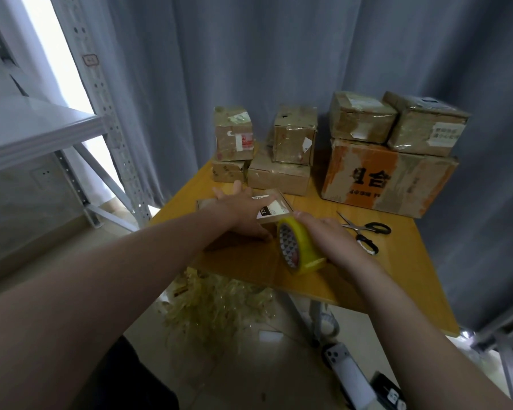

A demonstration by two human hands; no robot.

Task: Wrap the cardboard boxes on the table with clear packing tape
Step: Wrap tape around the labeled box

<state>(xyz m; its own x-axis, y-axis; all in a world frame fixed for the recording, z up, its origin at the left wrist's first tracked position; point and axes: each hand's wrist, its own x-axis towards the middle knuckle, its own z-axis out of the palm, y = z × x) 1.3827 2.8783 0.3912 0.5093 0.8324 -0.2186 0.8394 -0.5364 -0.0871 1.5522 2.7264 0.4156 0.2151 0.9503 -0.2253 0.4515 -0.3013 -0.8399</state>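
1 wide-angle head cam, worn by the person, looks fwd & down onto the table (397, 270) from near.

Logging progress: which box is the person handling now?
The flat box with the white label, under the left hand; the others sit stacked behind, untouched.

Yellow tape roll (301, 247) – orange-patched box (388, 179) – black-handled scissors (365, 230).

Dim, soft focus, window (68, 69) glare (left), warped edges
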